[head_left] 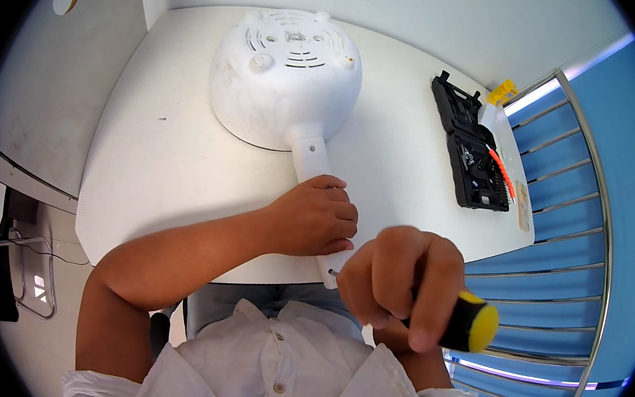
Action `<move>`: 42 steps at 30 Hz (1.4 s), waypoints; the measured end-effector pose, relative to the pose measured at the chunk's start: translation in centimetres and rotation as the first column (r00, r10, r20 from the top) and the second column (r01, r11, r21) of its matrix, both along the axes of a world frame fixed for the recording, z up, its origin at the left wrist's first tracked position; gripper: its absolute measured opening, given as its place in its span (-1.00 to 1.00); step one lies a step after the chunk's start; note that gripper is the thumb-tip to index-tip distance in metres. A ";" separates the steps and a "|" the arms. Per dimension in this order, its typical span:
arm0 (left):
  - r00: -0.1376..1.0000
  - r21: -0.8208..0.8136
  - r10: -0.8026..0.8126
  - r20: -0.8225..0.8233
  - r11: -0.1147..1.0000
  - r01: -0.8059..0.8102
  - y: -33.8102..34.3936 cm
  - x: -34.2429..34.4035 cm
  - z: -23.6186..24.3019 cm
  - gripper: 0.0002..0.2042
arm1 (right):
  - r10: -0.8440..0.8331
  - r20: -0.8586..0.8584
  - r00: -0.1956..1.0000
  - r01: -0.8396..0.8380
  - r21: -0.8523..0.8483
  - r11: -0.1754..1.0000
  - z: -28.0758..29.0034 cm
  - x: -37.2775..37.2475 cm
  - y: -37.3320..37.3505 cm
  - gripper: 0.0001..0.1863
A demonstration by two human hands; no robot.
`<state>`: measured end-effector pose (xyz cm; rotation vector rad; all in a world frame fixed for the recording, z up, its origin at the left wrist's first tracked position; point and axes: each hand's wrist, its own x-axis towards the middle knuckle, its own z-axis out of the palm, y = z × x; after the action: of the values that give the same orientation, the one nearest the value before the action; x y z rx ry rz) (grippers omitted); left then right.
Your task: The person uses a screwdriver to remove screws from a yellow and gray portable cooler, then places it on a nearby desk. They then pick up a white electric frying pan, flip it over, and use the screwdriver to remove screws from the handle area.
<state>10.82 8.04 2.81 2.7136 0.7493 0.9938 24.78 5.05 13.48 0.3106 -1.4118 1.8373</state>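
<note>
A white electric pot point(284, 99) lies upside down on the white table, its vented base and small feet facing up. Its long handle point(311, 162) points toward me and reaches the table's near edge. My left hand point(314, 217) is wrapped around the middle of that handle. In my right hand point(404, 280) is a screwdriver point(480, 327) with a black and yellow grip. The screwdriver's shaft points at a hole near the handle's end; my fingers cover most of the shaft. Whether a screw sits in that hole, I cannot tell.
An open black tool case point(476, 170) with bits and an orange flexible shaft point(500, 172) stands on the right of the table point(405, 131). Behind it is a yellow piece point(502, 92). A small screw point(162, 119) lies at the left. A metal railing point(601, 198) borders the right side.
</note>
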 end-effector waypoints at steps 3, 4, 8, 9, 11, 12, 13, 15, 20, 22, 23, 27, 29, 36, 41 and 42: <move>0.999 -0.015 -0.014 0.037 1.000 0.015 0.0 -0.1 0.2 -0.87 | -0.204 0.083 0.975 0.199 0.067 0.978 0.3 0.1 -0.4 -0.78; 0.999 -0.016 -0.008 0.034 1.000 0.008 0.0 -0.2 0.1 -0.87 | -0.229 0.072 0.971 0.226 0.045 0.973 0.1 -0.1 -0.6 -0.74; 1.000 0.017 0.022 -0.014 1.000 -0.022 -0.1 0.0 -0.3 -0.87 | -0.232 0.022 0.972 0.233 -0.052 0.971 -0.2 -0.2 -1.1 -0.55; 0.999 0.013 0.024 -0.024 1.000 -0.023 -0.1 0.0 -0.4 -0.87 | -0.224 0.023 0.974 0.225 -0.061 0.973 -0.2 -0.3 -1.1 -0.52; 0.999 0.010 0.024 -0.045 1.000 -0.024 -0.1 0.1 -0.3 -0.87 | -0.277 0.084 0.957 0.278 0.003 0.961 0.3 -0.3 -1.3 -0.55; 0.999 0.001 0.020 -0.037 1.000 -0.020 -0.1 0.1 -0.3 -0.87 | -0.284 0.068 0.957 0.282 0.033 0.959 0.1 -0.4 -1.0 -0.52; 0.999 -0.009 0.020 -0.030 1.000 -0.020 -0.1 0.0 -0.3 -0.87 | -0.287 0.050 0.957 0.284 0.061 0.957 -0.2 -0.4 -0.7 -0.47; 0.999 -0.020 0.030 -0.016 0.999 -0.030 -0.1 -0.2 -0.2 -0.87 | -0.331 0.028 0.943 0.327 0.103 0.939 -0.6 -0.6 -0.4 -0.41; 0.997 0.030 0.004 0.071 1.000 -0.006 0.0 -0.1 0.1 -0.89 | -0.257 0.029 0.966 0.247 0.196 0.949 -0.7 0.0 0.5 -0.67; 0.999 -0.004 -0.001 0.051 1.000 0.001 0.0 -0.2 0.2 -0.90 | -0.195 0.051 0.980 0.186 0.142 0.972 -1.5 0.4 0.8 -0.68; 0.999 -0.021 -0.004 0.042 1.000 0.004 -0.1 -0.2 0.2 -0.90 | -0.165 0.065 0.984 0.159 0.092 0.983 -1.7 0.5 0.9 -0.66; 0.999 -0.022 0.028 0.020 0.999 -0.028 -0.2 -0.2 0.1 -0.91 | -0.044 -0.022 0.999 0.044 -0.016 0.999 -1.8 -0.3 1.4 -0.51; 0.999 -0.014 0.022 0.044 1.000 -0.021 -0.1 -0.2 0.2 -0.91 | -0.117 -0.008 0.993 0.118 0.049 0.992 -1.7 -0.3 1.3 -0.49; 0.999 -0.005 0.031 0.025 1.000 -0.031 0.0 0.1 -0.4 -0.93 | -0.230 0.107 0.967 0.219 0.105 0.970 -1.4 0.2 1.1 -0.56; 1.000 -0.006 0.029 -0.007 1.000 -0.029 0.2 0.1 -0.5 -0.94 | -0.138 0.138 0.981 0.155 -0.121 0.980 -1.5 0.2 -0.1 -0.57; 1.000 -0.012 0.027 -0.003 1.000 -0.027 0.1 0.0 -0.4 -0.94 | -0.126 0.099 0.987 0.138 -0.125 0.983 -1.5 0.0 0.0 -0.57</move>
<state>10.85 8.15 2.45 2.7017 0.7916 0.9885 24.82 5.03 11.94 0.0658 -1.3313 1.8441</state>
